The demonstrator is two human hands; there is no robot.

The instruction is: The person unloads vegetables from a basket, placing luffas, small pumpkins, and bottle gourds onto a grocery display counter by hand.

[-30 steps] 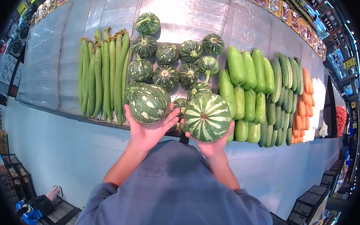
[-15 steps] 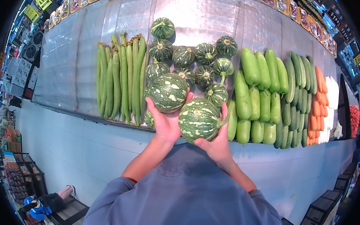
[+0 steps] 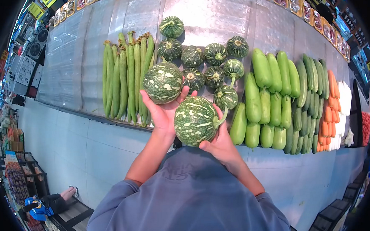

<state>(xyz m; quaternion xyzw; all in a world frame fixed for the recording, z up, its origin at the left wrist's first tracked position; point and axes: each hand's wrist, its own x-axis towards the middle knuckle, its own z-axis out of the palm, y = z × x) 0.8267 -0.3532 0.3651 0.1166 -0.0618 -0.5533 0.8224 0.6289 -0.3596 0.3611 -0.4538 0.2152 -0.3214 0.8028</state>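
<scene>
By the near edge of the surface point(image 3: 69, 67), the left hand point(image 3: 164, 118) cradles one pumpkin point(image 3: 162, 82), the right hand point(image 3: 225, 147) another pumpkin point(image 3: 195, 121), any shift likely needing steadiness.

Long green gourds point(image 3: 131, 82) lie at the near edge of the silver-grey counter point(image 3: 72, 73), left of centre. Toward its right end: plump light-green gourds point(image 3: 261, 69), slim dark-green cucumbers point(image 3: 308, 73), tapered orange carrots point(image 3: 331, 90). Yellow-rimmed rectangular trays point(image 3: 295, 3) line the far edge.

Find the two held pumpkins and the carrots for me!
Upper held pumpkin point(image 3: 163, 83), head view: middle of its speckled skin.
Lower held pumpkin point(image 3: 195, 121), head view: its speckled side.
Carrots point(image 3: 328, 114), head view: one's orange side.
</scene>
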